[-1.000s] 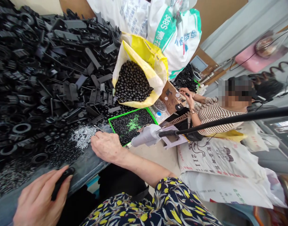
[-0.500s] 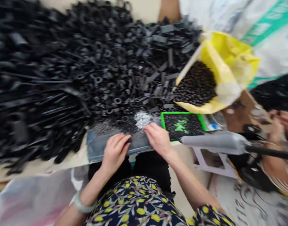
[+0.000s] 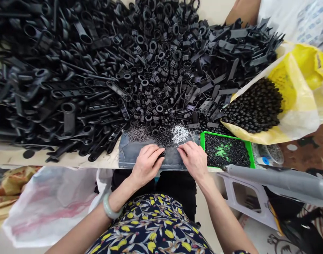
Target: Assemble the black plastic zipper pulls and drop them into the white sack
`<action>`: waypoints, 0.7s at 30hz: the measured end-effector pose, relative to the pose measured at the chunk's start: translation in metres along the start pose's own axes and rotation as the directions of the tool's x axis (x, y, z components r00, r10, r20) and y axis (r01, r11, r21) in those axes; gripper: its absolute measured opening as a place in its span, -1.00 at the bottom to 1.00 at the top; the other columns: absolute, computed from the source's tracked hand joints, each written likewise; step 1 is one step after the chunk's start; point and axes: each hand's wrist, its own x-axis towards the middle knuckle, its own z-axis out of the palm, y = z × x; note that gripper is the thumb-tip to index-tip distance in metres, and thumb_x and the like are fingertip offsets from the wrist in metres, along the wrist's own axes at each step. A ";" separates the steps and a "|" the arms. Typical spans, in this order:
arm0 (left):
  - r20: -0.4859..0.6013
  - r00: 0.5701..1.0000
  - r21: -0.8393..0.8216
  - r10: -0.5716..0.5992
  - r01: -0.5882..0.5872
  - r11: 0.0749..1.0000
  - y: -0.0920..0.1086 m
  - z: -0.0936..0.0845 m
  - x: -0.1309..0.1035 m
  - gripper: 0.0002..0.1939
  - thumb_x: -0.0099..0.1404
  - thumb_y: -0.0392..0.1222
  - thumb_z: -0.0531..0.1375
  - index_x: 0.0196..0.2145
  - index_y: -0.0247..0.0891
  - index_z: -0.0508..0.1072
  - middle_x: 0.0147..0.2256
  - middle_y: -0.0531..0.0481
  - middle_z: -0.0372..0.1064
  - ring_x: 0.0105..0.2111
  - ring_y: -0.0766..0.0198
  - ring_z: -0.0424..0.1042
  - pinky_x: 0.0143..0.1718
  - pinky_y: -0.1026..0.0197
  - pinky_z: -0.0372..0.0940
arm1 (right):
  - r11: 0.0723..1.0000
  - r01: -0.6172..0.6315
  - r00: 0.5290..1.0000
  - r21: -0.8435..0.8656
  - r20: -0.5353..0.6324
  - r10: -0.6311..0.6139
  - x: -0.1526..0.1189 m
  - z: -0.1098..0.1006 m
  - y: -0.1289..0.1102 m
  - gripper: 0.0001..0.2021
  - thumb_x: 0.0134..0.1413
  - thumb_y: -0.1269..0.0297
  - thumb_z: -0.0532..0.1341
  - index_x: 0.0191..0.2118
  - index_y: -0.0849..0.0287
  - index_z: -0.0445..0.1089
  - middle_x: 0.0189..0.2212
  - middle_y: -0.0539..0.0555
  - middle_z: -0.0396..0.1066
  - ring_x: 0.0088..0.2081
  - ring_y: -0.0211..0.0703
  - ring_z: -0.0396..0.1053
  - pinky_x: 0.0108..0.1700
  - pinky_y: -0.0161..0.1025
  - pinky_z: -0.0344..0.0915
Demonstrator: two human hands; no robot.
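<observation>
My left hand [image 3: 148, 163] is closed over the denim cloth [image 3: 129, 155], thumb and forefinger pinching a small round black plastic part [image 3: 163, 153]. To its right, my right hand [image 3: 194, 159] has thumb and fingertips drawn together at the near edge of a heap of small silver metal pins [image 3: 180, 134]. Whatever sits between those fingertips is too small to make out. Beside the pins lie a heap of tiny black pieces [image 3: 165, 137] and a heap of small dull-grey pieces [image 3: 138, 134]. Black plastic rings [image 3: 159, 108] are piled just behind.
Long black plastic handles [image 3: 68, 118] fill the left side, flat black levers [image 3: 203, 84] the back right. A yellow bag [image 3: 296, 98] spills black beads. A green-rimmed tray [image 3: 252, 155] of black bits stands right, near a grey tool-like cylinder [image 3: 272, 178]. A white bag [image 3: 53, 204] hangs at front left.
The view has swung left, so everything sits further right, and it is sharper. Both hands stay over the cloth, the right still by the pins. The other person's hands have left the view.
</observation>
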 end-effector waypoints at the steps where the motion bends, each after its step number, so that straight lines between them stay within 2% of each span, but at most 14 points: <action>1: -0.011 1.000 0.004 -0.002 0.002 1.000 0.001 0.000 0.001 -0.72 0.50 -0.23 0.20 0.12 -0.20 0.49 -0.04 -0.15 0.54 0.06 0.04 0.45 0.13 -0.06 0.38 | 1.000 -0.010 1.000 0.005 0.001 0.010 0.001 0.001 -0.001 -0.76 0.48 0.18 0.16 -0.19 0.10 0.53 -0.27 0.04 0.52 -0.17 -0.12 0.45 -0.14 -0.16 0.17; 3: -0.040 0.999 0.018 -0.009 0.010 1.000 0.003 0.002 0.002 -0.76 0.50 -0.20 0.21 0.08 -0.22 0.51 -0.06 -0.14 0.55 0.04 0.05 0.46 0.11 -0.04 0.39 | 0.999 -0.032 0.999 0.042 -0.005 0.033 0.001 0.000 -0.002 -0.74 0.48 0.18 0.15 -0.23 0.11 0.52 -0.30 0.04 0.51 -0.20 -0.13 0.45 -0.14 -0.18 0.19; 5: -0.069 0.997 0.026 -0.016 0.018 1.000 0.004 0.004 0.003 -0.80 0.50 -0.18 0.22 0.03 -0.22 0.54 -0.10 -0.12 0.55 0.00 0.07 0.47 0.09 -0.02 0.40 | 0.985 -0.066 0.998 0.158 -0.004 0.067 -0.002 -0.003 -0.005 -0.74 0.47 0.17 0.16 -0.24 0.10 0.52 -0.30 0.03 0.50 -0.23 -0.16 0.45 -0.12 -0.19 0.24; 9: -0.088 0.996 0.023 0.000 0.002 1.000 0.003 0.005 0.004 -0.83 0.49 -0.18 0.24 -0.03 -0.23 0.55 -0.14 -0.09 0.58 -0.03 0.10 0.49 0.06 0.02 0.40 | 0.859 -0.128 0.991 0.495 0.091 0.095 -0.006 -0.012 -0.018 -0.78 0.43 0.15 0.19 -0.24 0.08 0.50 -0.29 0.00 0.50 -0.29 -0.20 0.44 -0.17 -0.24 0.32; 11: -0.082 0.997 0.031 0.012 -0.009 0.999 0.002 0.005 0.004 -0.83 0.50 -0.17 0.23 -0.02 -0.22 0.56 -0.13 -0.09 0.59 -0.03 0.10 0.50 0.05 0.02 0.41 | 0.812 -0.142 0.987 0.566 0.141 0.074 -0.005 -0.015 -0.027 -0.79 0.42 0.15 0.19 -0.25 0.07 0.49 -0.30 0.01 0.49 -0.29 -0.20 0.43 -0.20 -0.24 0.33; 14: -0.083 0.996 0.027 0.012 -0.010 1.000 0.001 0.004 0.003 -0.80 0.51 -0.18 0.21 0.01 -0.21 0.56 -0.14 -0.10 0.59 -0.05 0.11 0.51 0.03 0.01 0.42 | 0.805 -0.130 0.986 0.578 0.158 0.045 -0.001 -0.017 -0.038 -0.78 0.43 0.16 0.16 -0.25 0.08 0.47 -0.31 0.02 0.48 -0.31 -0.19 0.41 -0.20 -0.24 0.34; 21: -0.095 0.995 -0.006 -0.007 0.006 1.000 0.000 0.006 0.002 -0.77 0.52 -0.18 0.19 0.05 -0.22 0.55 -0.15 -0.11 0.57 -0.09 0.11 0.50 0.00 0.00 0.43 | 0.880 -0.074 0.988 0.468 0.151 0.003 0.010 -0.019 -0.048 -0.78 0.43 0.18 0.17 -0.28 0.09 0.45 -0.35 0.00 0.45 -0.36 -0.20 0.39 -0.25 -0.24 0.29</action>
